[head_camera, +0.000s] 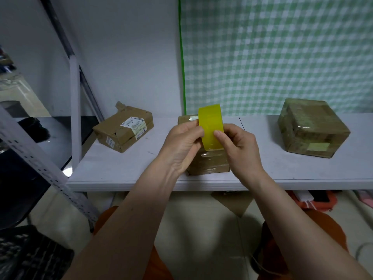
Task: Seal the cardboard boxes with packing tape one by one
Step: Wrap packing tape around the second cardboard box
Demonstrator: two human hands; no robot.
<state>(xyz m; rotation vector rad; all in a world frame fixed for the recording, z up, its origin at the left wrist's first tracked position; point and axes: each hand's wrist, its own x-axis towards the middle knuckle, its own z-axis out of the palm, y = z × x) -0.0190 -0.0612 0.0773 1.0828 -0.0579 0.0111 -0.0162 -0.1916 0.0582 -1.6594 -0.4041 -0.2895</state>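
A roll of yellow packing tape (pixel 211 129) stands on edge in the air, held between both hands just above the middle cardboard box (pixel 207 162). The left hand (pixel 182 144) grips the roll's left side, fingers curled round its rim, thumb near the face. The right hand (pixel 240 148) pinches the other side, its thumb pressed flat on the yellow outer band, fingers wrapped behind. Whether a loose tape end is lifted I cannot tell.

The middle box sits on the white counter (pixel 141 170) near its front edge, largely hidden by the hands; shiny tape strips already cross its top and near face. To the left, well apart, lies a flatter cardboard box (pixel 123 131) turned at an angle, with white shipping labels and a crumpled corner. To the right, also well apart, rests a squarer box (pixel 312 128) wrapped all over in glossy tape, a pale yellowish patch on its front face.

Behind the counter hangs a green-and-white checked cloth (pixel 282 53) beside a plain white wall. A grey perforated metal rack upright (pixel 40 158) slants across the left. Below, the person's orange-clad knees (pixel 302 235) show above a pale floor.
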